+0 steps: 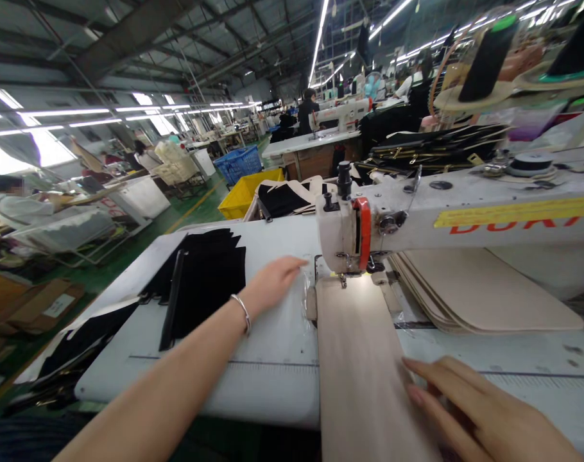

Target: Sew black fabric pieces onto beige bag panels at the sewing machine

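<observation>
A long beige fabric strip (357, 366) runs under the presser foot of the white sewing machine (344, 240) and down past the table's front edge. My left hand (273, 282), with a silver bangle at its wrist, reaches over the table left of the needle area. Its fingers are stretched out, the tips close to the machine's bed and apart from the strip; I see nothing in them. At the strip's right edge is my right hand (479, 404), blurred, with thumb and forefinger apart and the fingertips at the fabric.
Beige panels (484, 289) lie stacked under the machine arm. Black fabric pieces (210, 282) lie on the table's left side. Behind stand a yellow crate (248, 192), a blue basket (239, 165) and a black pile with zippers (431, 144). Other people sit farther off.
</observation>
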{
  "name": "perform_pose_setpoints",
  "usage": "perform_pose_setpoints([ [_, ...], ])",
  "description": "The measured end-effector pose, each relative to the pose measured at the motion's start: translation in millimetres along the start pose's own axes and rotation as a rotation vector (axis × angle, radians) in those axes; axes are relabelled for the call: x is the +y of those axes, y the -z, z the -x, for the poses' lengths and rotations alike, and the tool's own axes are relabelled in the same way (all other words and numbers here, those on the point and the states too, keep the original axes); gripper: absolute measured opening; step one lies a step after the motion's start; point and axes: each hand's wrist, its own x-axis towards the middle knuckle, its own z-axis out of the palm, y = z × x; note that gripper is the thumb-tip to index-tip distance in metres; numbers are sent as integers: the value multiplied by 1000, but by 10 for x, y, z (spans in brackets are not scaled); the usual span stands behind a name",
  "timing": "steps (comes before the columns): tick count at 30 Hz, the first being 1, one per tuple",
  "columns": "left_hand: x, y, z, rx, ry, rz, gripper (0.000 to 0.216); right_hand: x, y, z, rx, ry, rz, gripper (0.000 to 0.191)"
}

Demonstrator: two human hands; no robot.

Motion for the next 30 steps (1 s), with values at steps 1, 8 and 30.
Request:
perform_pose_setpoints([
  [1,-239,87,-38,46,119,-69,39,-12,53,-181,11,48,63,31],
  [8,-1361,293,138,77,501,-312,27,105,-189,-1000,61,272,284,41],
  [30,79,1790,891,278,197,132,33,125,-191,-992,65,222,215,37],
])
